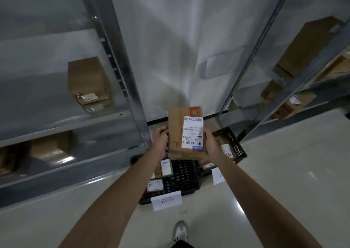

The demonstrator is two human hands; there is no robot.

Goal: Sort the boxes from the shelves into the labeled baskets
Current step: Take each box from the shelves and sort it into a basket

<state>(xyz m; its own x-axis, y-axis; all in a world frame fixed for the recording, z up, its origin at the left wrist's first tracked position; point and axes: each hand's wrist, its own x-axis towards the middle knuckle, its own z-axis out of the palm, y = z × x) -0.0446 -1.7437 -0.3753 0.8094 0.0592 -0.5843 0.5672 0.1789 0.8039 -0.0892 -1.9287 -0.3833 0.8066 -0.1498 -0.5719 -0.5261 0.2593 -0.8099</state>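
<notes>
You hold the box [186, 133] upright in front of you, above the baskets, with its white shipping label [192, 133] turned toward you. Your left hand [160, 139] grips the box's left edge, fingers curled round it, and your right hand [210, 139] clasps the right edge just beside the label, so neither hand is free. At six o'clock from the box sits the near basket [183, 177], black and gridded, with a few parcels [166, 167] along its left side and a paper tag [166, 200] on its front rim. The writing on the tag is too blurred to read. At four o'clock from the box is the second basket [234, 143], also part-filled, with its own tag [218, 175]. By my reckoning the sorting is partly done: both baskets have something in them, this box is not yet dropped, and you seem to be reading its label to choose. Plenty is left. A carton [88, 81] stands on the left shelf at ten o'clock, more cartons [51, 147] sit on the shelf below at eight o'clock, and a stack [306, 45] waits on the right-hand shelves at two o'clock. Your shoe [180, 231] shows at six o'clock on the pale floor.
</notes>
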